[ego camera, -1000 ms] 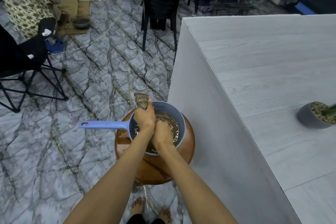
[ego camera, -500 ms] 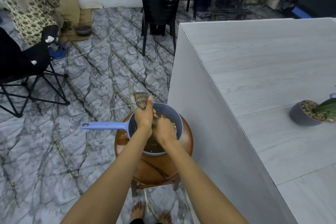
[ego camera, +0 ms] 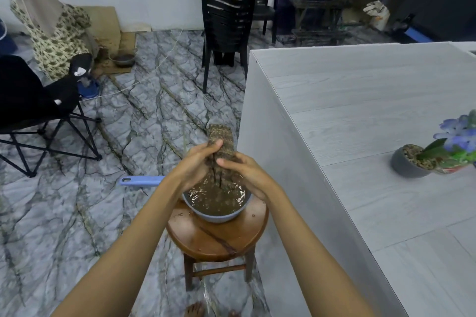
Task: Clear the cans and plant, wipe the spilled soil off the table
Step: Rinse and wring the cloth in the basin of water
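A soiled, wet cloth [ego camera: 222, 137] is held upright over a blue pan [ego camera: 219, 215] of muddy water. My left hand [ego camera: 197, 161] and my right hand [ego camera: 240, 174] both grip the cloth and squeeze it, and dirty water runs down into the pan. The pan, with its long blue handle [ego camera: 141, 181] pointing left, stands on a round wooden stool [ego camera: 216, 239] beside the table. On the white table [ego camera: 360, 136], at the right, a grey pot with a blue-flowered plant [ego camera: 412, 162] stands with a can partly hidden behind it.
A black plastic chair [ego camera: 226, 26] stands beyond the table's near corner. A black folding chair [ego camera: 38, 110] is at the left, with a seated person [ego camera: 51, 28] behind it. The floor is grey marble tile. My bare feet show below the stool.
Both hands have lifted the cloth up out of the muddy water and now wring it above the pan. The view has tilted up, showing more of the room and plant.
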The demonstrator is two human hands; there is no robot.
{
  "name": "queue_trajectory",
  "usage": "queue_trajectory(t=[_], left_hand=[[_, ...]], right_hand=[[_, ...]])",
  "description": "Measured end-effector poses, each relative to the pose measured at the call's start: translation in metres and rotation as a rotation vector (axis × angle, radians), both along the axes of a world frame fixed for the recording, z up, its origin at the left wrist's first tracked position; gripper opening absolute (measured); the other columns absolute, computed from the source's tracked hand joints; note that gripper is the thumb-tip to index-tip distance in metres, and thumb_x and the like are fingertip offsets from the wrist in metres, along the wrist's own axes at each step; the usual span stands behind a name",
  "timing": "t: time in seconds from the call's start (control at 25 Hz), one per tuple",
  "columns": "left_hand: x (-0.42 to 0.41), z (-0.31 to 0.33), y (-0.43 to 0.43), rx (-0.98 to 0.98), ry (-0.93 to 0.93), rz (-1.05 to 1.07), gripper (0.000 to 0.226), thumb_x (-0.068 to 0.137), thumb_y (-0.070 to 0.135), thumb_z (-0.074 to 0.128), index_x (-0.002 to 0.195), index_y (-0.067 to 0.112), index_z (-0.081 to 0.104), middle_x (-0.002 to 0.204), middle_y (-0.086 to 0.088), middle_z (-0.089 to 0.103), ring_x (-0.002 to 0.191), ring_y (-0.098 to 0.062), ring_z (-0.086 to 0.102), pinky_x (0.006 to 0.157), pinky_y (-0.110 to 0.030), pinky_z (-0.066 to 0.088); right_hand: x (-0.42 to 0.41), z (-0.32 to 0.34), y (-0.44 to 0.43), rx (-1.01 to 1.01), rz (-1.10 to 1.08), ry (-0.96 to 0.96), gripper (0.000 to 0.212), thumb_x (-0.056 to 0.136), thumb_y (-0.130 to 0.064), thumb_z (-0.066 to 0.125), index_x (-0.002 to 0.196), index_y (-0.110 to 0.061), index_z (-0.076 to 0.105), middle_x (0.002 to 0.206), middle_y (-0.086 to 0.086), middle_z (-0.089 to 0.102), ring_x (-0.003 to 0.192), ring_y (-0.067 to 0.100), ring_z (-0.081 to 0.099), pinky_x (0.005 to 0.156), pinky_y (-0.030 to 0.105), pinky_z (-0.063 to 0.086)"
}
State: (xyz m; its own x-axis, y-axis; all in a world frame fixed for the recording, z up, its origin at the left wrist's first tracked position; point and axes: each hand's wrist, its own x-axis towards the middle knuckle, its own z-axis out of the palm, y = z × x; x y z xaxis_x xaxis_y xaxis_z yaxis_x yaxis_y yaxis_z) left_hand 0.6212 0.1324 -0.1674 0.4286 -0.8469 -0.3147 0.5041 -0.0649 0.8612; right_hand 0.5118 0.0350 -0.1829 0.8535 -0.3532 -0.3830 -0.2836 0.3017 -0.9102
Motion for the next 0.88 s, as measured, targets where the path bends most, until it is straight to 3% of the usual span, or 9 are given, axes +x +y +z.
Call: queue_trajectory(t=[0.08,0.16,0.2,0.28,0.4,0.64,0.8,0.88], left_hand=[[0.002,0.005,-0.001,0.06,-0.135,-0.008,0.033,0.089,0.021,0.056,0.112,-0.003,0.06,0.101,-0.01,0.07,0.091,-0.018,0.067,0.077,-0.023,0.055],[0.004,0.009,-0.004,0.107,-0.253,0.027,0.032,0.082,0.025,0.065,0.105,0.002,0.066,0.091,-0.003,0.074,0.083,-0.015,0.069,0.065,-0.018,0.055],[0.005,0.012,-0.007,0.11,-0.273,0.028,0.032,0.079,0.026,0.068,0.102,0.004,0.067,0.091,-0.003,0.074,0.083,-0.015,0.07,0.063,-0.017,0.055],[0.006,0.018,-0.012,0.053,-0.201,-0.062,0.035,0.074,0.026,0.07,0.102,0.005,0.067,0.098,-0.007,0.073,0.087,-0.016,0.07,0.066,-0.02,0.056],[0.009,0.03,-0.017,-0.035,-0.111,-0.285,0.039,0.071,0.022,0.068,0.106,0.007,0.063,0.098,-0.003,0.074,0.089,-0.013,0.07,0.067,-0.021,0.055],[-0.03,0.052,-0.056,-0.059,-0.279,-0.442,0.025,0.08,0.012,0.067,0.104,0.006,0.066,0.101,-0.005,0.071,0.09,-0.015,0.069,0.074,-0.023,0.058],[-0.106,0.065,-0.088,-0.087,-0.174,-0.729,0.017,0.083,0.011,0.062,0.1,0.009,0.067,0.09,0.001,0.075,0.082,-0.009,0.071,0.065,-0.02,0.057],[-0.157,0.068,-0.099,-0.108,-0.115,-0.907,0.018,0.084,0.003,0.058,0.101,0.007,0.066,0.091,0.0,0.076,0.084,-0.011,0.071,0.067,-0.02,0.057]], right_hand=[[-0.002,0.004,0.005,0.067,-0.09,-0.038,0.043,0.08,-0.015,0.069,0.12,-0.007,0.055,0.118,0.013,0.062,0.107,0.025,0.061,0.093,0.034,0.049],[-0.006,0.011,0.005,0.061,-0.203,-0.047,0.03,0.077,-0.011,0.072,0.103,-0.011,0.057,0.105,0.01,0.064,0.094,0.022,0.064,0.081,0.031,0.053],[-0.008,0.016,0.004,0.03,-0.252,-0.045,0.027,0.075,-0.011,0.074,0.094,-0.015,0.056,0.1,0.007,0.065,0.089,0.02,0.065,0.077,0.03,0.054],[-0.012,0.027,0.003,-0.033,-0.326,-0.037,0.027,0.072,-0.011,0.076,0.088,-0.017,0.055,0.098,0.008,0.066,0.091,0.023,0.065,0.082,0.034,0.054],[-0.022,0.038,0.006,-0.106,-0.438,-0.026,0.029,0.071,-0.015,0.077,0.092,-0.015,0.057,0.101,0.01,0.066,0.102,0.029,0.064,0.093,0.041,0.05],[-0.088,0.066,0.009,-0.081,-0.716,-0.05,0.038,0.073,-0.02,0.076,0.103,-0.016,0.052,0.109,0.008,0.065,0.1,0.025,0.064,0.08,0.039,0.055],[-0.165,0.09,0.02,-0.191,-1.055,-0.078,0.049,0.078,-0.017,0.072,0.116,-0.02,0.042,0.108,0.011,0.063,0.088,0.018,0.065,0.064,0.025,0.054],[-0.213,0.098,0.03,-0.298,-1.222,-0.062,0.056,0.082,-0.014,0.068,0.125,-0.026,0.035,0.105,0.012,0.063,0.088,0.019,0.064,0.072,0.027,0.055]])
